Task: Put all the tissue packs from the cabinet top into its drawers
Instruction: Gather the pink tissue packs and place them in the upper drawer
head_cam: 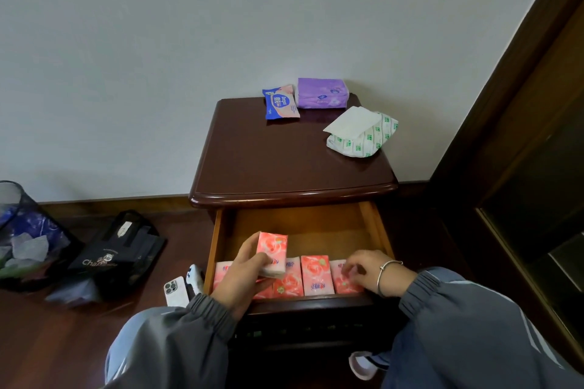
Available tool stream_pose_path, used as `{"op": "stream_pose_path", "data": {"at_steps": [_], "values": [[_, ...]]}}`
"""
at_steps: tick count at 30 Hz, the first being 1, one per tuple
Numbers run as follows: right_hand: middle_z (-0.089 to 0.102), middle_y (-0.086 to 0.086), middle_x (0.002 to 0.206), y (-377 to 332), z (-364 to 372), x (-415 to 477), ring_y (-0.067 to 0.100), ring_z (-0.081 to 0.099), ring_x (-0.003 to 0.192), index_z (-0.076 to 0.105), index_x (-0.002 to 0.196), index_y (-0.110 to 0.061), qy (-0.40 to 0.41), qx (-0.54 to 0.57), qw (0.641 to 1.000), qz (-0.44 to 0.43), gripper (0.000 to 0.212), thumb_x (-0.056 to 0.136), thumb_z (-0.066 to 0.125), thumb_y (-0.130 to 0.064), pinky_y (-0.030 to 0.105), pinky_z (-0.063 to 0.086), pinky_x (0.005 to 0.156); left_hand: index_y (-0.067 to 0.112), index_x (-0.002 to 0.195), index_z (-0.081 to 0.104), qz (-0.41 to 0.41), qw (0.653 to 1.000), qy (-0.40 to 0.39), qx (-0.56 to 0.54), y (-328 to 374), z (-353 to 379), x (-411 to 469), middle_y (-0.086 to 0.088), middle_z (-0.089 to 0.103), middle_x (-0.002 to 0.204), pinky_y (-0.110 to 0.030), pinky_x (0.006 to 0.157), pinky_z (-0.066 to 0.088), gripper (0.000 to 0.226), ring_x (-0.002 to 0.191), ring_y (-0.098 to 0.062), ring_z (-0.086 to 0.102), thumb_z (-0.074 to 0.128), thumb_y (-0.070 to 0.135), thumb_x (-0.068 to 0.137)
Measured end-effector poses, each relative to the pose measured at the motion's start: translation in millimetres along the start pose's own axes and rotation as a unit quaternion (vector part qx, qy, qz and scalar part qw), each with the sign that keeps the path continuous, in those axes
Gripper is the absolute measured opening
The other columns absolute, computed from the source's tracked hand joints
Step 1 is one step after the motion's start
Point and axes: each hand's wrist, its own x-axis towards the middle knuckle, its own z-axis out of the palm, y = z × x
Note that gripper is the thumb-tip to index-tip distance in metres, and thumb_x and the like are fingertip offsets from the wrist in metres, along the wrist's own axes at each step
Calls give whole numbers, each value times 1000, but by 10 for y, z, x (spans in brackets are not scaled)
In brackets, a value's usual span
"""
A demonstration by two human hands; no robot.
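Grey jacket sleeves [177, 338] with gathered elastic cuffs [210, 309] — pale stripes [534, 338] run along them — and a silver bangle [383, 276] on the right wrist.

A plain pale wall [158, 57] meets a dark reddish wooden floor [47, 341] along a wooden skirting board [126, 200]. A dark wooden door frame [505, 88] rises along the right edge. The light is soft and even.

We note mesh wastebasket [19, 230] far left on wood floor [47, 341], black tote bag [117, 256] beside it, white phone [175, 290] near bag.
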Motion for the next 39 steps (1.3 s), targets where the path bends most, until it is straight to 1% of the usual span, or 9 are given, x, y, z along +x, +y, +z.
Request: {"op": "stream_pose_path", "data": {"at_steps": [3,7,11,16,21,27,30,35,39], "values": [[57,-1,129,-29,1,-25,17,51,120,71,108,-22,-38,-12,999,-1,27,92,50,-14,23,38,100,36,133,43,0,1000,-7,-1,9,-4,-15,-5,60,115,-30,69,54,53,99,-21,63,47,5,90],[60,-3,125,-147,-89,-58,11,55,116,63,119,-19,59,104,993,23,30,92,55,-29,21,41,97,41,134,43,19,999,-38,4,32,30,-69,-2,64,118,-32,77,55,56,104,-21,65,54,7,91],[70,-5,103,-422,-138,-126,10,71,89,60,111,-27,47,479,875,49,25,87,63,-33,28,58,77,43,138,37,72,991,-90,75,32,290,-111,-3,62,120,-28,79,54,61,108,-20,62,58,9,91],[68,6,96,-399,-160,-108,15,71,76,58,100,-24,84,511,850,96,27,78,73,-18,26,58,61,42,144,23,162,955,-104,224,9,470,-123,4,59,113,-14,81,50,67,103,-9,58,60,23,92],[64,9,92,-79,-166,-145,26,67,81,55,105,-18,154,347,910,166,34,77,74,-17,36,57,65,36,140,40,236,857,-41,456,-20,112,-148,12,45,121,-17,94,42,52,108,-1,51,58,39,91],[64,0,100,-90,-118,-82,16,60,87,60,109,-18,76,126,978,149,35,78,72,-28,27,52,77,34,115,65,258,799,-149,523,-191,-219,-291,22,59,105,-12,90,43,29,98,7,54,64,38,86],[62,3,113,-140,-132,-61,19,59,103,64,112,-15,42,26,992,120,39,81,68,-38,27,47,87,31,112,68,269,807,-127,511,-219,-203,-291,25,58,97,-9,86,42,26,93,8,55,66,33,86],[58,7,115,-173,-165,-52,22,56,103,64,111,-13,-21,-73,991,106,42,87,57,-47,30,46,86,31,104,70,261,815,-112,505,-182,-155,-270,31,54,89,-3,78,39,20,84,13,52,67,35,85],[48,10,135,-177,-155,-43,24,48,123,47,134,-15,-26,-102,988,110,58,87,55,-49,33,41,100,32,109,69,254,817,-127,503,-161,-175,-289,25,60,97,-5,82,41,23,91,9,56,62,37,88]]}}
